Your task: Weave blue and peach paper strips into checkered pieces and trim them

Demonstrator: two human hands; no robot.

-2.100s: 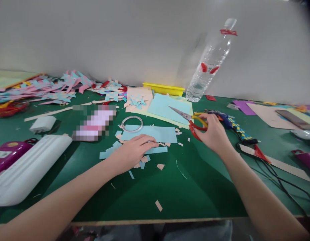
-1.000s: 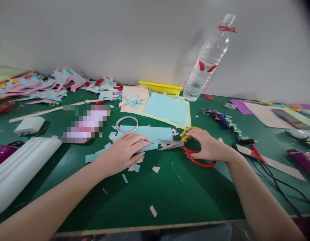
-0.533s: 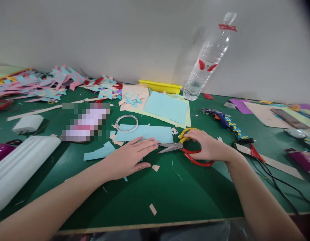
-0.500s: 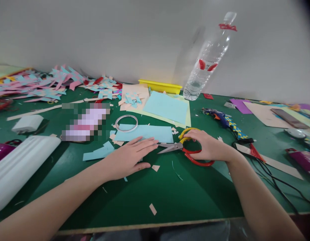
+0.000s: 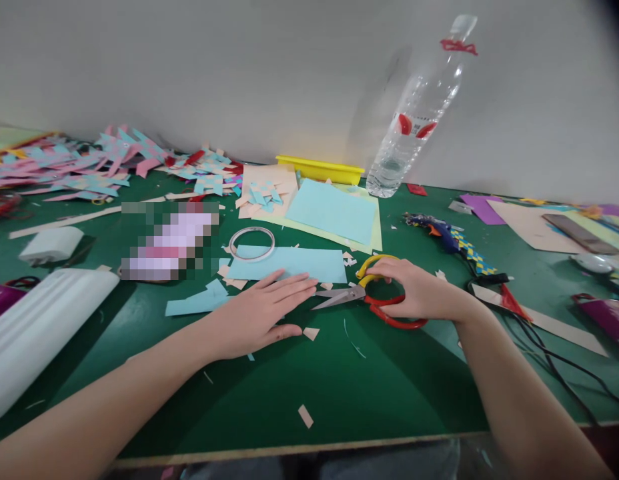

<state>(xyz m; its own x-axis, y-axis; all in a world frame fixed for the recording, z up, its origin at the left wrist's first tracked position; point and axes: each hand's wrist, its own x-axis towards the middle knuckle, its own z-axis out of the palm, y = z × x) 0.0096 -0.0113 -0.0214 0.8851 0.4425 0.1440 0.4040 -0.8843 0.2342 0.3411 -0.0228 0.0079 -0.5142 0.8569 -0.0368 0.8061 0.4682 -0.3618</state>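
My left hand (image 5: 262, 313) lies palm down with its fingers stretched out, the fingertips over the lower edge of a light blue paper strip (image 5: 314, 262). What is under the palm is hidden. My right hand (image 5: 409, 290) grips scissors (image 5: 354, 293) by their yellow and red handles. The blades are parted and point left, their tips close to my left fingertips. A roll of tape (image 5: 252, 245) rests on the left end of the blue strip. Smaller blue paper pieces (image 5: 194, 305) lie left of my left hand.
Behind are blue sheets (image 5: 334, 210) on yellow-green paper, a yellow tray (image 5: 319, 171) and a water bottle (image 5: 409, 120) by the wall. Left are a phone (image 5: 172, 245), a white charger (image 5: 52, 245) and heaped paper strips (image 5: 84, 163). Black cables (image 5: 544, 353) run along the right.
The view has shifted very slightly. Both hands and the scissors keep nearly the same place, and the blades look slightly wider apart.
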